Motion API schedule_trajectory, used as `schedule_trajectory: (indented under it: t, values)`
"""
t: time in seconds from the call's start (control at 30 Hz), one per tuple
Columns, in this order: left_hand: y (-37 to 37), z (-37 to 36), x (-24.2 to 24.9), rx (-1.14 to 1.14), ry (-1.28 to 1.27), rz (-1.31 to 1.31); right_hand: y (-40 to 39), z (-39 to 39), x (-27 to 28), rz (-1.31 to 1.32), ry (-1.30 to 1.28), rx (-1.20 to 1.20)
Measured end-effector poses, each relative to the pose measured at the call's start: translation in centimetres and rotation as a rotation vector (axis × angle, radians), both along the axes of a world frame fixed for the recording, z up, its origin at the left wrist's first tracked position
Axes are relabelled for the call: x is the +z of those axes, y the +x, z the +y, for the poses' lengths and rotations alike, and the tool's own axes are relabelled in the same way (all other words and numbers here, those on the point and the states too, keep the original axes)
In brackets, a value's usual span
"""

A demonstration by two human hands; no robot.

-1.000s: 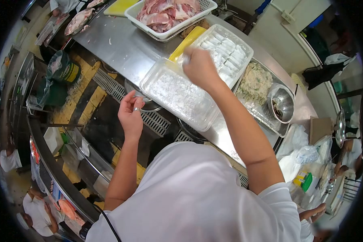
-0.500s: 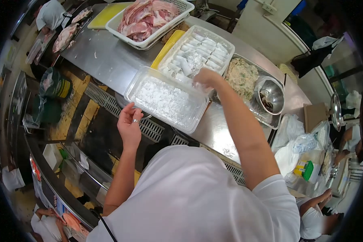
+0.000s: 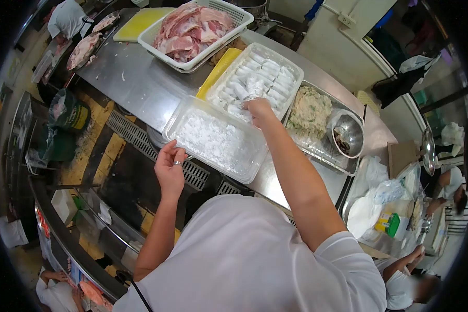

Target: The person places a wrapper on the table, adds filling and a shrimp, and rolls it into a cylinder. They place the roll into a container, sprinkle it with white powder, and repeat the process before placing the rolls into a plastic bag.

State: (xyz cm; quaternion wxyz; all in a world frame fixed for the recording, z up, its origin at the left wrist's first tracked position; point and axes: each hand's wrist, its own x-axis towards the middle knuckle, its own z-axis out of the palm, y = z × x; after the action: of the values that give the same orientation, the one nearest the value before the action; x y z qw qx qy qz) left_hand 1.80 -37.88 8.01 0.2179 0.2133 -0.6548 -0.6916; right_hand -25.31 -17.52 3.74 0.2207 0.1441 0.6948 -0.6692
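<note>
A clear plastic tub (image 3: 249, 169) with a layer of white powder (image 3: 203, 130) sits at the near edge of the steel table. My left hand (image 3: 170, 169), a ring on one finger, has its bent fingertips at the tub's left rim. Beyond the tub, a second plastic container (image 3: 295, 70) holds rows of white-coated rolls (image 3: 262, 67). My right hand (image 3: 259, 110) reaches into its near side, fingers pinched together low among the rolls; what they hold is hidden. A whitish, glossy clump (image 3: 255, 86) lies just past those fingers.
Right of the rolls, a metal tray (image 3: 317, 151) holds a pale minced mixture (image 3: 309, 109) and a steel bowl (image 3: 352, 130). A white basket of raw meat (image 3: 192, 31) and yellow boards (image 3: 140, 23) are farther back. Plastic bags (image 3: 372, 195) lie at right. Other people work around the edges.
My right hand has moved from above the tub's far corner into the container of rolls, and its fingers now reach down there. My left hand stays at the tub's rim.
</note>
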Motion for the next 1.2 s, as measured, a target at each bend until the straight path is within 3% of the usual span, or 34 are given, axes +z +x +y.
schedule_trajectory:
  t: [0.1,0.2,0.3,0.4,0.5,0.53,0.63,0.73,0.93,1.03,1.13,1.2]
  values:
    - [-0.3,-1.1,-0.1,0.023,-0.012,0.014,0.4,2.1,2.2,0.468,0.485,0.106]
    - [-0.3,-2.5,-0.6,0.044,-0.013,0.020,1.7,4.7,6.0,0.781,0.695,0.475]
    - [-0.6,-3.3,-0.6,0.070,0.020,0.009,0.7,7.1,5.3,0.578,0.715,0.627]
    - [-1.0,-3.5,-1.0,0.066,0.036,0.013,-2.6,6.8,-0.4,0.547,1.080,0.795]
    - [-1.8,-3.3,-1.0,0.015,0.014,0.025,0.8,2.0,5.5,0.099,0.899,0.726]
    - [-2.1,-3.3,-0.8,0.001,0.032,0.028,1.5,1.7,4.3,0.325,0.817,0.661]
    - [-2.6,-3.2,0.1,-0.001,0.014,0.036,1.0,1.7,3.1,0.061,0.655,0.477]
    - [-2.8,-3.4,-0.5,-0.001,0.009,0.044,0.6,1.7,1.8,0.153,0.705,0.424]
    - [-2.9,-3.6,-0.1,0.011,-0.016,0.028,1.3,2.9,1.8,0.284,0.466,0.089]
    - [-3.1,-3.7,-0.3,0.006,-0.032,0.023,1.9,4.3,3.5,0.324,0.550,0.373]
    - [-3.2,-3.5,-0.1,-0.019,-0.037,0.014,1.7,4.9,3.7,0.579,0.799,0.636]
    - [-3.3,-3.3,0.3,-0.019,-0.032,0.014,0.5,5.3,4.4,0.623,0.812,0.606]
